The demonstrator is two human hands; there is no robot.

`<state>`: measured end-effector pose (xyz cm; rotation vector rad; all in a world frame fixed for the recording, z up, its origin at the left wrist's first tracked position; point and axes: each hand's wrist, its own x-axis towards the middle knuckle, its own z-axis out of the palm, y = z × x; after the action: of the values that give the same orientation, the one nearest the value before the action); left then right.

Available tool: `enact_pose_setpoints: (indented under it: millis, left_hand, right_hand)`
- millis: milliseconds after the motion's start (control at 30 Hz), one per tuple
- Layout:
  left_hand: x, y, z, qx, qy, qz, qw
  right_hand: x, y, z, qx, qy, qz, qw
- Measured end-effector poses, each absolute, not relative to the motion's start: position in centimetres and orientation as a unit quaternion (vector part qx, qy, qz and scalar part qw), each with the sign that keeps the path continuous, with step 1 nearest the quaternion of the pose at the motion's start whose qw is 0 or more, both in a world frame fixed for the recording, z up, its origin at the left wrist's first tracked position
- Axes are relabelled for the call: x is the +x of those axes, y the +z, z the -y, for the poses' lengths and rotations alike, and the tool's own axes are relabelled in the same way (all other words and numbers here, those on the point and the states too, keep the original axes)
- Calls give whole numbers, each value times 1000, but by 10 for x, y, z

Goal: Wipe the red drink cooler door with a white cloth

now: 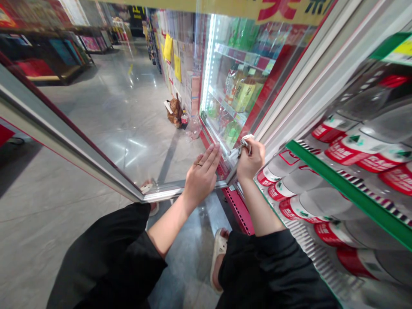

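Observation:
My left hand (202, 174) is open, its fingers stretched out together and laid against the lower part of the glass door (154, 150), with a ring on one finger. Closed fingers of my right hand (251, 159) pinch a crumpled white cloth (247, 137) near the corner where the door meets the upright frame (283, 92). Most of the cloth is hidden inside the hand. The door's metal bottom rail (167, 195) runs just below my left hand.
Green-edged cooler shelves (347, 193) hold several large red-labelled bottles (354, 148) close on my right. Through the glass, a brown bag (174, 112) and a small dark bottle (184, 120) stand on the floor. Display tables (61, 75) are farther left.

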<state>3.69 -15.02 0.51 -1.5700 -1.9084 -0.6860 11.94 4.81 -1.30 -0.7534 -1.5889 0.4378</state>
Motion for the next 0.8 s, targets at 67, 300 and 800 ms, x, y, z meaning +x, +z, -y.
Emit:
enact_pose_setpoints:
  millis: [67, 300, 800]
  left_hand:
    - [37, 6, 149, -590, -261, 709, 285]
    - [37, 2, 152, -590, -268, 709, 278]
    - [35, -10, 167, -592, -250, 720, 261]
  right_hand:
    - [122, -15, -46, -328, 187, 712, 593]
    - [135, -21, -51, -362, 186, 714, 569]
    - [135, -33, -41, -345, 176, 775, 500]
